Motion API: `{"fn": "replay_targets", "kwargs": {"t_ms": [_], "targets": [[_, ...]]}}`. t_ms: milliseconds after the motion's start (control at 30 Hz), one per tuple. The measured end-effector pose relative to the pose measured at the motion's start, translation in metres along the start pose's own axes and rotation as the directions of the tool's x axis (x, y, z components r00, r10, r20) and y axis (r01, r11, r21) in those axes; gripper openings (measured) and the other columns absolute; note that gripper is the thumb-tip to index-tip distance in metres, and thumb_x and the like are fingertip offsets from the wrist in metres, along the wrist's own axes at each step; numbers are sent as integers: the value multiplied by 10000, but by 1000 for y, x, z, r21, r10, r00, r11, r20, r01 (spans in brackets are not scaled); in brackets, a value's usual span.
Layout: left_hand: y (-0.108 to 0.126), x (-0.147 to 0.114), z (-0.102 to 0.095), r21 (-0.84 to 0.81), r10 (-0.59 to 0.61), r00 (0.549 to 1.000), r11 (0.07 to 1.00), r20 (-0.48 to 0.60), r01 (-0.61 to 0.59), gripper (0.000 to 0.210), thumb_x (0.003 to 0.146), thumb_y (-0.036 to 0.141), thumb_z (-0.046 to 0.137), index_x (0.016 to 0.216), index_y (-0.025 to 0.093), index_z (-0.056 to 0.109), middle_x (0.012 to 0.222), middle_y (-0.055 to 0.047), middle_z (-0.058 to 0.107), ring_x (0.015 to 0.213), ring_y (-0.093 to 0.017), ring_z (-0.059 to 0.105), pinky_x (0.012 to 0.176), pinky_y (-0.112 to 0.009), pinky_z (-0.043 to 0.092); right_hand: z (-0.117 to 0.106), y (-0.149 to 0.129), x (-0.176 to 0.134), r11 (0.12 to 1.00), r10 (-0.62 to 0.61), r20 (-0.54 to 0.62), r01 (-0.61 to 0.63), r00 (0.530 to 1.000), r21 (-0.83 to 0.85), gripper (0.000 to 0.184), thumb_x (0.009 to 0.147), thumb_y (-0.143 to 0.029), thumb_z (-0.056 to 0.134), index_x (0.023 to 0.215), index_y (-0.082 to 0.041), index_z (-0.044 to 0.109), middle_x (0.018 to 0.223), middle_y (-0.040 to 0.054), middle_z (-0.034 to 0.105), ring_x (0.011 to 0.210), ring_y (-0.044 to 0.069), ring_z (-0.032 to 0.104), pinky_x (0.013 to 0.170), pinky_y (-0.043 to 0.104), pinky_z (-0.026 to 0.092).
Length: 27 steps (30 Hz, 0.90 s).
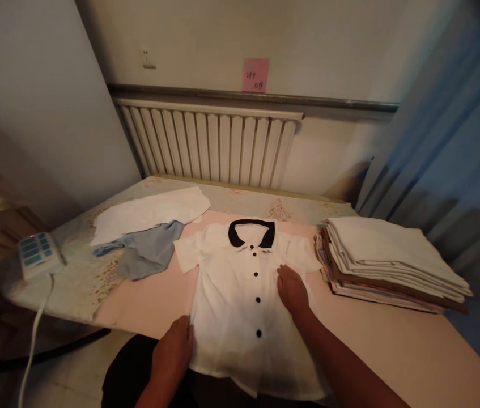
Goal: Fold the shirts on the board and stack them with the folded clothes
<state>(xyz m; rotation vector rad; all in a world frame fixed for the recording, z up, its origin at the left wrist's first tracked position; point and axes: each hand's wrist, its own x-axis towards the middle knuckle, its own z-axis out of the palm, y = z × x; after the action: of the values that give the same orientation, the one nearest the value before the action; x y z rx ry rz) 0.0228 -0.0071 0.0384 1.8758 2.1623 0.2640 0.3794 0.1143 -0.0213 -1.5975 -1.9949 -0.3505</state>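
Observation:
A white short-sleeved shirt (231,306) with a black collar and several black buttons lies front up, its collar facing away from me. My left hand (175,343) is closed at the shirt's lower left side edge, thumb and fingers together against the fabric. On the right half of the shirt front, beside the button line, rests my right hand (292,289). Its fingers lie on the cloth, slightly bent, with nothing gripped in them. The shirt's bottom hem hangs toward me at the table's near edge.
To the right is a stack of folded cloth (393,249). A white cloth (150,212) and a light blue cloth (152,252) lie on the left of the table (137,303). A power strip (38,255) with a white cord sits at the left edge. Behind stands a radiator (214,144).

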Motion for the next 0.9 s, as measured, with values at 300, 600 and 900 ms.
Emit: {"fn": "replay_targets", "kwargs": {"t_ms": [300, 600, 900], "targets": [[-24, 2, 2, -123, -118, 987, 984, 106, 131, 193, 903, 226, 364, 868, 219, 553, 877, -50, 704, 853, -196, 658, 731, -257, 409, -2, -1, 1, 1000, 5, 7, -5, 1000, -5, 351, 910, -180, 396, 1146, -101, 644, 1222, 135, 635, 1198, 231, 534, 1057, 403, 385], [-17, -7, -2, -139, -166, 976, 973, 143, 186, 78, 899, 271, 421, 841, 224, 447, 752, -8, 633, 717, -171, 633, 650, -243, 385, -3, -2, 2, 1000, 10, -7, -10, 1000, 2, 338, 901, -162, 409, 1132, -111, 651, 1205, 130, 643, 1185, 234, 543, 1050, 387, 391], [-31, -17, 10, -146, -87, 987, 983, 138, 107, 172, 860, 108, 412, 997, 203, 456, 858, -37, 675, 801, -160, 653, 705, -225, 404, -2, -1, 0, 1000, 20, -17, -20, 1000, 5, 333, 899, -164, 415, 1128, -111, 651, 1202, 126, 644, 1186, 228, 538, 1055, 381, 383]]}}
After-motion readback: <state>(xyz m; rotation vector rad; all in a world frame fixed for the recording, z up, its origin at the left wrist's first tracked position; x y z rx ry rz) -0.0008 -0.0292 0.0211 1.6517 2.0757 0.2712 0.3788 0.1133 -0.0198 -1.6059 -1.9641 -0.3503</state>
